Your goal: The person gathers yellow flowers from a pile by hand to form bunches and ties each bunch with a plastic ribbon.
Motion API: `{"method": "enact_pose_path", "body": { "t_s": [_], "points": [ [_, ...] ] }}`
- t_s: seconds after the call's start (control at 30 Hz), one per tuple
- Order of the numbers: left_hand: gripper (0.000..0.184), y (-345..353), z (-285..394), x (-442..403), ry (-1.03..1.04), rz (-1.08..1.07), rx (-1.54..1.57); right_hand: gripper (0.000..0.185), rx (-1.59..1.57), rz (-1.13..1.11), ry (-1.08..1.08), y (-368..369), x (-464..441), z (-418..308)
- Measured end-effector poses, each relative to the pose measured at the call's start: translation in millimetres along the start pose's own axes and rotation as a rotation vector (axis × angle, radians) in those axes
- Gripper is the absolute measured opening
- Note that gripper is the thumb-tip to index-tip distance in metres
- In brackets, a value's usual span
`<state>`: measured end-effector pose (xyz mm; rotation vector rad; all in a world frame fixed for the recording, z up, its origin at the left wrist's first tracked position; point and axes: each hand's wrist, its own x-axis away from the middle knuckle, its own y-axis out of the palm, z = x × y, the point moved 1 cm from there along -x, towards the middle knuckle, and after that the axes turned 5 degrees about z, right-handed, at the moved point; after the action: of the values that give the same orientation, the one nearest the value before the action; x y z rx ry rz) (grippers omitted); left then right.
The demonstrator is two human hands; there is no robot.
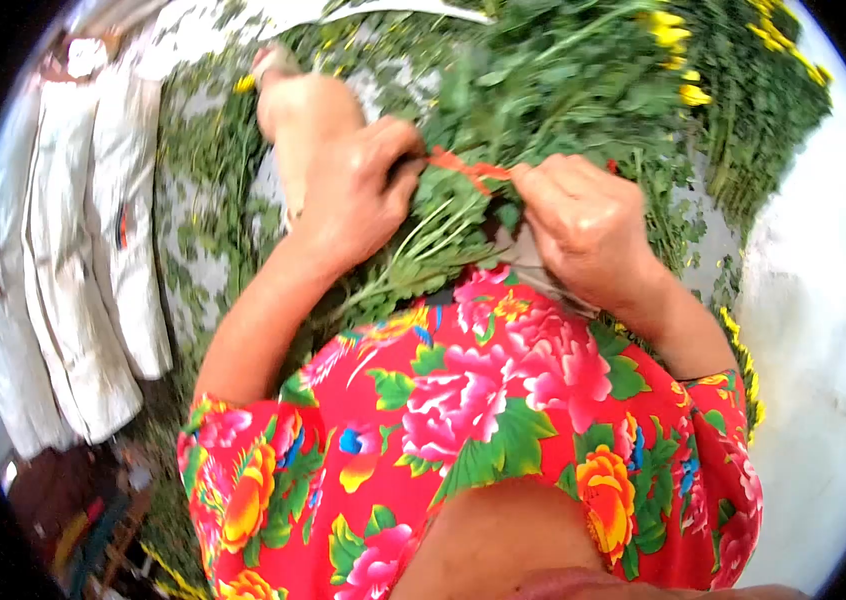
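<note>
A big bundle of leafy green stems with yellow flowers lies across my lap. Round its lower stems runs a red tie strip, stretched between my two hands. My left hand is closed in a pinch on one end, left of the bundle. On the other side my right hand grips the opposite end, its fingers curled. The strip crosses itself near the middle; whether it is knotted I cannot tell. Leafy stem ends poke out below the strip toward my red floral top.
At the left lie several rolled white sacks. Another bunch of yellow-flowered stems rests at the upper right beside a pale wall-like surface. Loose leaves and stems litter the floor. My bare leg stretches out at the upper left.
</note>
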<state>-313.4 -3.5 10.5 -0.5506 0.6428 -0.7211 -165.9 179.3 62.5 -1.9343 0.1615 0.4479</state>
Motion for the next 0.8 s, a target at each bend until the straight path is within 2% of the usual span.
{"method": "enact_pose_path", "body": {
  "t_s": [0.1,0.13,0.17,0.23,0.3,0.33,0.37,0.43,0.5,0.53,0.57,0.63,0.67,0.7,0.73,0.77,0.8],
  "points": [
    [0.012,-7.6,-1.3,7.5,-0.203,-0.018,0.145,0.022,-0.122,0.112,0.059,-5.9,24.1,5.8],
    [0.028,-18.0,14.7,8.9,-0.342,-0.069,0.199,0.021,-0.258,0.021,0.172,-0.5,37.9,7.6],
    [0.058,-21.4,7.7,16.2,-0.291,-0.15,0.195,0.024,-0.406,-0.069,0.291,8.9,51.2,10.0],
    [0.086,-16.3,20.7,22.9,-0.124,-0.327,0.001,0.041,-0.814,-0.34,0.477,41.3,68.0,10.0],
    [0.102,-2.3,45.1,10.2,-0.485,-0.634,-0.055,0.054,-0.778,-0.453,0.524,65.0,66.9,9.5],
    [0.102,7.3,34.2,16.2,-0.307,-0.452,0.087,0.059,-0.871,-0.455,0.521,65.6,58.4,4.4],
    [0.101,11.1,27.1,17.4,-0.247,-0.355,0.059,0.064,-0.959,-0.449,0.504,67.9,46.8,1.5],
    [0.098,-0.3,55.8,-8.4,-0.132,-0.345,-0.098,0.062,-0.82,-0.661,0.694,95.9,33.9,1.9],
    [0.096,-6.5,83.4,-33.6,0.094,-0.332,-0.439,0.056,-1.414,0.553,0.373,95.6,19.6,-16.3],
    [0.102,-6.2,105.3,-51.2,-0.128,-0.432,-0.175,0.055,-1.74,0.619,0.422,80.3,14.9,-16.9],
    [0.108,-7.1,131.1,-62.2,-0.083,-0.453,-0.121,0.061,-1.726,0.726,0.39,62.4,10.7,-7.3],
    [0.112,-2.7,154.7,-78.9,0.112,-0.531,0.116,0.059,-1.966,0.743,0.388,4.9,23.1,13.9],
    [0.11,-3.0,163.9,-87.8,0.271,-0.554,0.102,0.06,-1.732,0.959,0.41,-36.5,37.0,19.4],
    [0.107,1.6,176.6,-92.8,0.403,-0.519,0.142,0.066,-1.721,1.054,0.35,-48.8,51.6,41.3],
    [0.104,0.0,177.4,-123.2,0.431,-0.493,0.083,0.052,-1.618,1.117,0.493,-91.0,56.4,62.0],
    [0.102,0.4,176.3,-129.7,0.479,-0.44,0.012,0.032,-1.117,1.049,0.859,-114.1,91.8,89.5],
    [0.093,1.1,169.5,-134.3,0.484,-0.406,-0.021,0.019,-0.881,1.167,0.907,-151.8,115.5,90.5]
  ]
}}
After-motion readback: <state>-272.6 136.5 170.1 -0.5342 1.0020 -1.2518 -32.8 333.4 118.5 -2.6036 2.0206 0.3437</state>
